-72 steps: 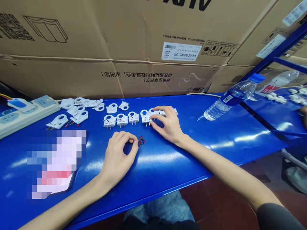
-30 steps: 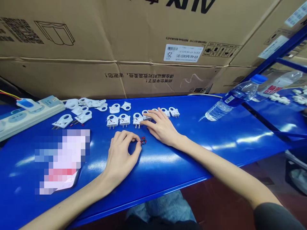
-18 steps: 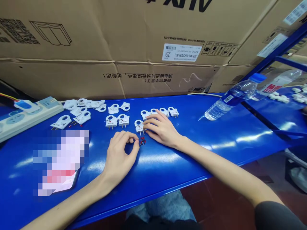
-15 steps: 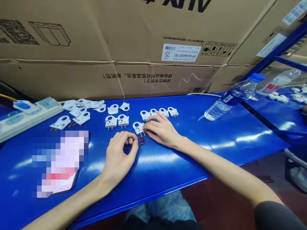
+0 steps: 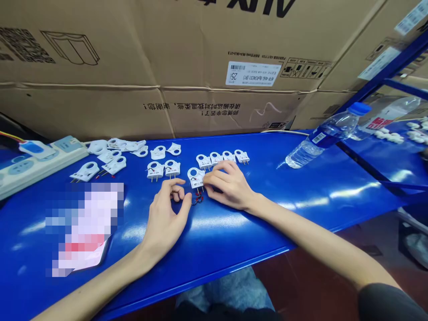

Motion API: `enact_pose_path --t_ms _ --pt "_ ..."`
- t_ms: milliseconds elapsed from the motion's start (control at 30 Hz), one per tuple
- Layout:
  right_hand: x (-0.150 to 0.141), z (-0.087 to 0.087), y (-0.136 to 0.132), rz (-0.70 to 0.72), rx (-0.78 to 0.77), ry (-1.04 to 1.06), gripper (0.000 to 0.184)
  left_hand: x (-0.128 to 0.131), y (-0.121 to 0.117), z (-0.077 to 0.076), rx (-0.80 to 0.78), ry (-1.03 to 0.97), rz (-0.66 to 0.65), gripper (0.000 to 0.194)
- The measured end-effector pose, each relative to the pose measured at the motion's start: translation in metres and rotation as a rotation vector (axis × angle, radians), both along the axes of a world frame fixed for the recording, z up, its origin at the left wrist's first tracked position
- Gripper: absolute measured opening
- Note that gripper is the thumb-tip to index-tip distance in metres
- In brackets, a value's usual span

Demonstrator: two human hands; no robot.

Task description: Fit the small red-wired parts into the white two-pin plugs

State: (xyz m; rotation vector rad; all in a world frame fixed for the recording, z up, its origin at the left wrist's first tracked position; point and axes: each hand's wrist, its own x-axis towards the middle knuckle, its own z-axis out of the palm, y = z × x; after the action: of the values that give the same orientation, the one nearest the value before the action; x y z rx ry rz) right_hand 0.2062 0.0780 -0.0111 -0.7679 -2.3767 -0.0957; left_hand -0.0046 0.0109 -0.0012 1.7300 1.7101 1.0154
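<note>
Head view shows the right hand (image 5: 227,187) resting on the blue table (image 5: 301,191), its fingertips pinching the edge of a white plug half (image 5: 195,177) that lies just in front of a row of three similar plug halves (image 5: 222,158). Just beside it, the left hand (image 5: 167,214) rests with fingers loosely curled and thumb apart, gripping nothing, its thumb tip beside a small red-and-black wired part (image 5: 197,199). Behind stand cardboard boxes (image 5: 200,58); a white label (image 5: 252,73) reads "25" upside down, with inverted Chinese print below. A water bottle (image 5: 321,136) lies at right, a power strip (image 5: 30,156) at left.
</note>
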Motion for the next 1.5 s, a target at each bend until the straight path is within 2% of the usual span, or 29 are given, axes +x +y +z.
enact_pose_path --t_ms 300,833,1133,1333,1500 --pt "0.0016 -0.0009 -0.0051 0.009 0.132 0.051 0.013 -0.0018 0.0 0.0032 -0.026 -0.001 -0.027 0.027" --pt "0.0019 0.0034 -0.0063 0.115 0.184 -0.043 0.012 -0.0021 0.0012 0.0046 -0.043 0.023 -0.026 0.025" --pt "0.0019 0.0048 -0.0073 0.109 0.198 -0.078 0.012 -0.0015 0.0021 0.0056 -0.013 0.037 -0.032 0.024" --pt "0.0017 0.0041 -0.0071 0.104 0.152 -0.125 0.015 -0.0015 0.002 0.0059 0.009 0.028 -0.018 0.022" --pt "0.0005 0.0003 -0.0061 0.075 0.135 -0.053 0.012 -0.0016 0.0013 0.0042 0.021 0.023 -0.039 0.021"
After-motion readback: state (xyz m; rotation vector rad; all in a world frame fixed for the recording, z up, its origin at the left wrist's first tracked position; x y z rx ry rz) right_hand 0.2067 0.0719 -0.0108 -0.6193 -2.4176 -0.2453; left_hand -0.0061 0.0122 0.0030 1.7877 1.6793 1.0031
